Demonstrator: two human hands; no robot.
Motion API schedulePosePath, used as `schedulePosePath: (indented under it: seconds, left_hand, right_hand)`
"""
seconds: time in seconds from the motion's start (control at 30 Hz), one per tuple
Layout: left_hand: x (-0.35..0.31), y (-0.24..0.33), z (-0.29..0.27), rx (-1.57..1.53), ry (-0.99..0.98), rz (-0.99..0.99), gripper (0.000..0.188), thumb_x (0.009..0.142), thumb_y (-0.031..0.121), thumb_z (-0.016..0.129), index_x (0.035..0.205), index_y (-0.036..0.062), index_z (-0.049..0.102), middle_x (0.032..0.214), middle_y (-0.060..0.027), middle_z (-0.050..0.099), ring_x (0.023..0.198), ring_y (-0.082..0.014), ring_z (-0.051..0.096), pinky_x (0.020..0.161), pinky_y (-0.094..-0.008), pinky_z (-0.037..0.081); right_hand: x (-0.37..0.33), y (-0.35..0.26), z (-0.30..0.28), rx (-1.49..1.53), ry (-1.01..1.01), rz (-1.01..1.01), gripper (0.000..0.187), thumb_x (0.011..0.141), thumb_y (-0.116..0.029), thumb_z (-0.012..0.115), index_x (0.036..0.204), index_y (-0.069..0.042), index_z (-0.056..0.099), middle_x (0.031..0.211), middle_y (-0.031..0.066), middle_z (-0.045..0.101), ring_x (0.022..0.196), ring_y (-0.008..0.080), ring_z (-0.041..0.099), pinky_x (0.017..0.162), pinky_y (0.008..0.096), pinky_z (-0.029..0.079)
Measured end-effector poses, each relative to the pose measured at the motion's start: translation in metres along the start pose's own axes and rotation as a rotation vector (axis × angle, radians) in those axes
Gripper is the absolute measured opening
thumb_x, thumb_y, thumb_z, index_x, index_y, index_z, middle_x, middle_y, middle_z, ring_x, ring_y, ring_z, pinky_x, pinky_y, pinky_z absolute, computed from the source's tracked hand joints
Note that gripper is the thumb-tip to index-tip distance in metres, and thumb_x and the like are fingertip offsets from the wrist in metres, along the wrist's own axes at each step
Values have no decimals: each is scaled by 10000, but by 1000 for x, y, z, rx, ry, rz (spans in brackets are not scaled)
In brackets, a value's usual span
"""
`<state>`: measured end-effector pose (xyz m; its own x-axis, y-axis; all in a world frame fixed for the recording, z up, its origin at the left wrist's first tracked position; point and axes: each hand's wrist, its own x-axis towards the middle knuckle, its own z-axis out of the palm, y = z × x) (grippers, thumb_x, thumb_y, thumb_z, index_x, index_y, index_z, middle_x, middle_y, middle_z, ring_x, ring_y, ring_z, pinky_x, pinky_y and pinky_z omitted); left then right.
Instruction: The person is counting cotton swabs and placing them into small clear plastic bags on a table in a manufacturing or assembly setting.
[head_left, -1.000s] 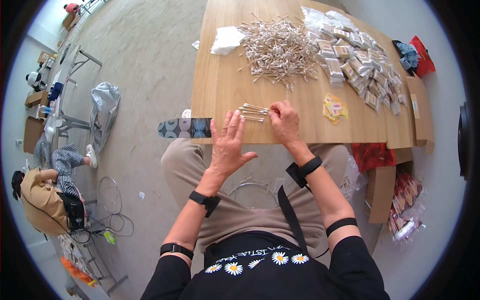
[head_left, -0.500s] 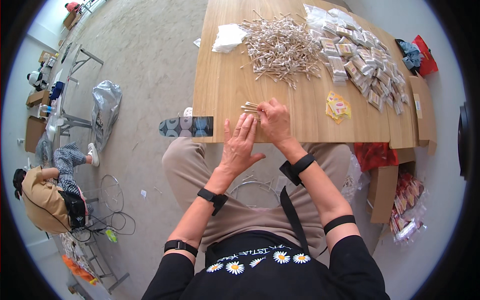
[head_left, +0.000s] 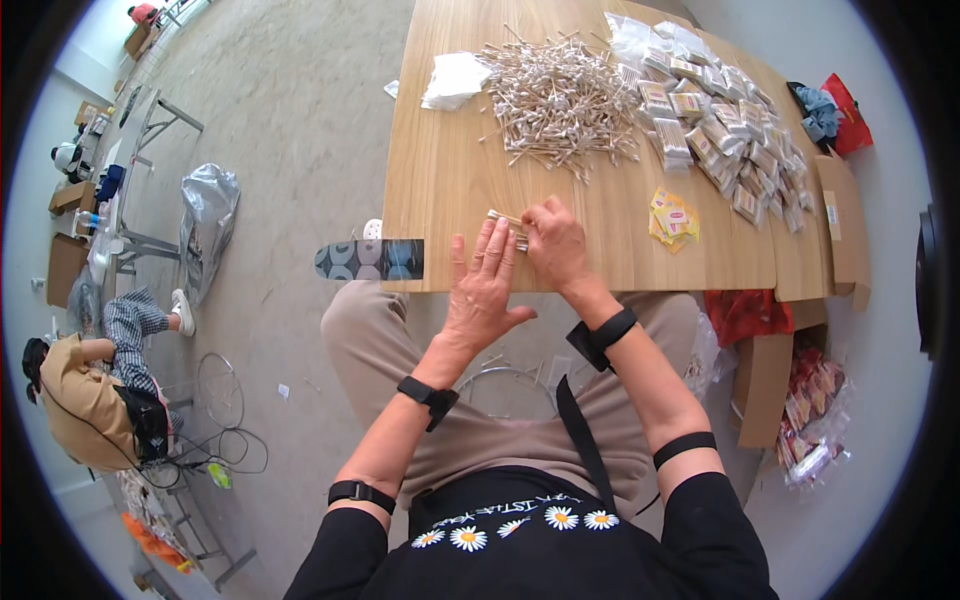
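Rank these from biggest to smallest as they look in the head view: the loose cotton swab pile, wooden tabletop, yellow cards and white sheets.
1. Wooden tabletop
2. Loose cotton swab pile
3. Yellow cards and white sheets: these two groups look too alike in size to rank.

The left hand (head_left: 482, 292) is palm down, fingers straight, thumb out sideways; just beside it, the right hand (head_left: 556, 244) curls its fingers.
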<state>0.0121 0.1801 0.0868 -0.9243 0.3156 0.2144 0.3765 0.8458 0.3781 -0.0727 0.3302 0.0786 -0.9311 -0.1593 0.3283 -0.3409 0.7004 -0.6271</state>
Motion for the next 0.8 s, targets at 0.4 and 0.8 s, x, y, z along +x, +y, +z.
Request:
schedulePosePath:
  seconds: [0.4,0.8]
  left_hand:
    - [24,-4,12,106,-84,-27,1311,530,565,881,1544,-2,273,1620,-170,249,1532,-304,178,1227,-581,52]
    - [24,-5,18,84,-7,-25,1286,521,546,885,1536,19,297,1609,-163,274,1521,-298,219,1213,-607,134]
  right_hand:
    - [74,22,8,-278,75,126,71,822,-122,670,843,-55,678,931,159,651,873,358,685,762,449,555]
    - [60,37,-12,-391,-397,64,136,802,-127,631,848,-15,692,927,216,697,908,386,682,800,452,555]
